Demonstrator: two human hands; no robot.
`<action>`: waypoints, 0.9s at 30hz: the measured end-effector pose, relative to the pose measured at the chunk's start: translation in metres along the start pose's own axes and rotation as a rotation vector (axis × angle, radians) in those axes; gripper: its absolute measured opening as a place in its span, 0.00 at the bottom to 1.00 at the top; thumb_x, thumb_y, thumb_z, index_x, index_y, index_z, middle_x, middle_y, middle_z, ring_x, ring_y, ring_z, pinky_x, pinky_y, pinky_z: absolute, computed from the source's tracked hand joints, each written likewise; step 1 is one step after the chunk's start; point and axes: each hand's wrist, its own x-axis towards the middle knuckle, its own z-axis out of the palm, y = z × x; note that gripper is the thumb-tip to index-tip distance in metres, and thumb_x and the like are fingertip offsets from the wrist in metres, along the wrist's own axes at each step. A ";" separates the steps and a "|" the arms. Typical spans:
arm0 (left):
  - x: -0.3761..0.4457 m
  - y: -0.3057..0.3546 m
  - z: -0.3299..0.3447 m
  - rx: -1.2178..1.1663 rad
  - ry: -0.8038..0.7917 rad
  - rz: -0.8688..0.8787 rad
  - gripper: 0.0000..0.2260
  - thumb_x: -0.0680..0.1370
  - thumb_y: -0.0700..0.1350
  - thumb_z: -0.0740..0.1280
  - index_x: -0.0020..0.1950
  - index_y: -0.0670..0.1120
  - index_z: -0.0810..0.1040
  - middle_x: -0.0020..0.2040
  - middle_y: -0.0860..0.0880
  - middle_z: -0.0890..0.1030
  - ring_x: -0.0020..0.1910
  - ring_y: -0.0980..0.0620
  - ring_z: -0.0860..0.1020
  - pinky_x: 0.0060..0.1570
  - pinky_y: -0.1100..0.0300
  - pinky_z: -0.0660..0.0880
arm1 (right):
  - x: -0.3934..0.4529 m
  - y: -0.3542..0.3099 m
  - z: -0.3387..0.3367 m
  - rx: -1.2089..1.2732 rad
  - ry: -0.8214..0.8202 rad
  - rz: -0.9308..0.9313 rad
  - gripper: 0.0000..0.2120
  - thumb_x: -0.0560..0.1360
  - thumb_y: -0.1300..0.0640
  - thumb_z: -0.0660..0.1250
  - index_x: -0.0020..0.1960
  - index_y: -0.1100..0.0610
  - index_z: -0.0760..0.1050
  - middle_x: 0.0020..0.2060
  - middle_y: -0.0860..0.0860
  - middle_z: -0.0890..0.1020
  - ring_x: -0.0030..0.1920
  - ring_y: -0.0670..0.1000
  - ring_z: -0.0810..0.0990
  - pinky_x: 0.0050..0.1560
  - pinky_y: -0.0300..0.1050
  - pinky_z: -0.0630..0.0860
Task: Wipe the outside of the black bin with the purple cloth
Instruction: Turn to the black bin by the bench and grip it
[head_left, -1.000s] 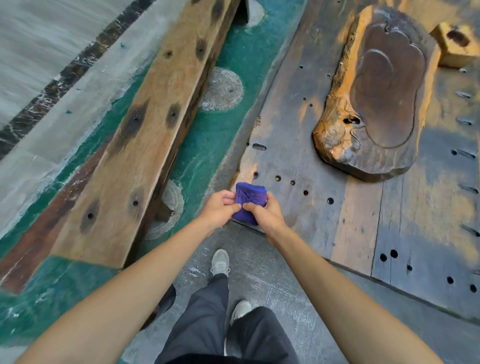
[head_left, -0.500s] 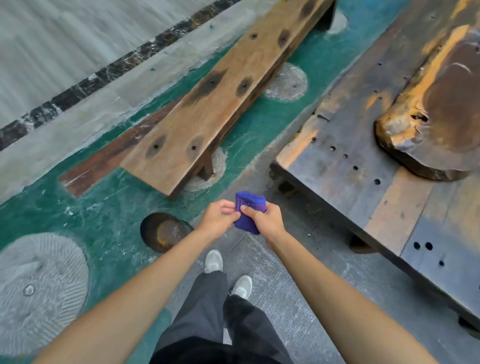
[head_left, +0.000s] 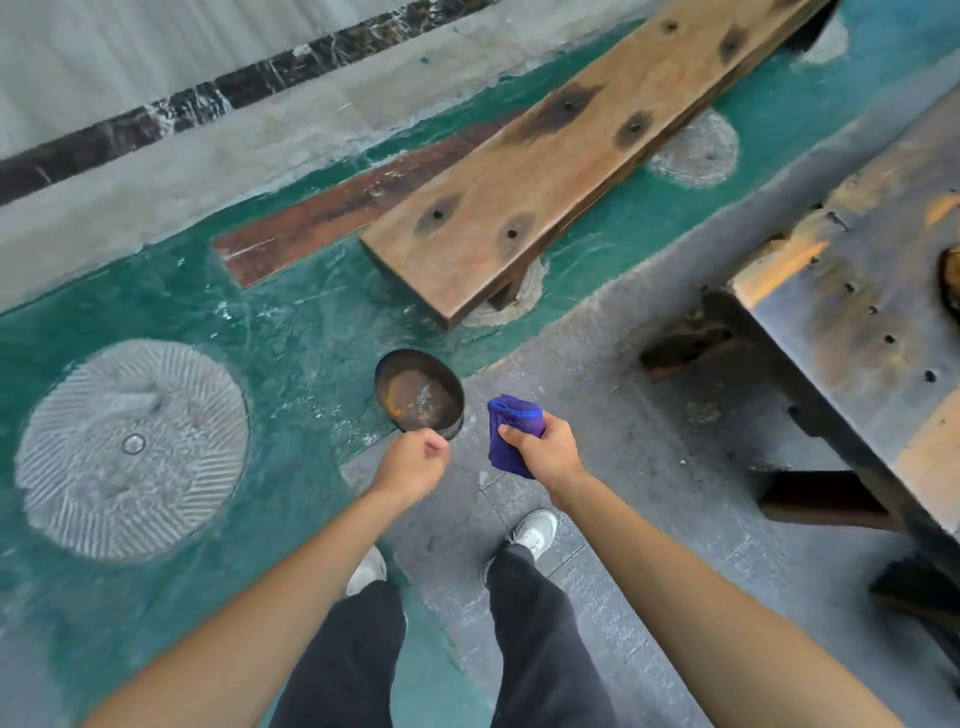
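The black bin (head_left: 451, 427) stands on the floor just ahead of my feet, round and open-topped, with a rusty brown inside. My right hand (head_left: 545, 451) grips the folded purple cloth (head_left: 511, 415) a little to the right of the bin, apart from it. My left hand (head_left: 413, 461) hovers just in front of the bin's near rim, fingers curled shut with nothing in them, and hides part of that rim.
A long wooden bench (head_left: 561, 171) runs diagonally behind the bin. A dark wooden table (head_left: 878, 322) with holes fills the right side. A round millstone (head_left: 132, 447) is set into the green floor at left. Grey paving lies under my feet.
My view has swung left and down, so the bin is now in front of me. My left hand has let go of the cloth and the hands have moved apart.
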 end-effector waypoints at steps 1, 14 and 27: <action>0.002 -0.019 -0.009 0.039 -0.013 0.003 0.06 0.76 0.40 0.67 0.46 0.49 0.82 0.48 0.46 0.85 0.52 0.46 0.82 0.54 0.56 0.76 | 0.001 0.007 0.016 -0.020 0.005 0.009 0.08 0.74 0.62 0.75 0.52 0.54 0.82 0.43 0.53 0.85 0.43 0.52 0.82 0.52 0.51 0.81; 0.124 -0.133 0.019 0.431 0.041 0.421 0.14 0.80 0.42 0.62 0.61 0.51 0.82 0.56 0.52 0.83 0.56 0.50 0.76 0.51 0.54 0.76 | 0.112 0.111 0.106 -0.371 0.105 -0.146 0.17 0.76 0.56 0.71 0.65 0.48 0.79 0.47 0.48 0.86 0.54 0.55 0.83 0.52 0.42 0.74; 0.310 -0.216 0.165 1.001 0.097 0.889 0.26 0.81 0.42 0.60 0.80 0.51 0.59 0.81 0.45 0.57 0.76 0.43 0.63 0.67 0.47 0.69 | 0.327 0.255 0.113 -0.377 0.275 -0.425 0.22 0.77 0.58 0.70 0.70 0.46 0.76 0.59 0.49 0.85 0.62 0.54 0.82 0.57 0.40 0.73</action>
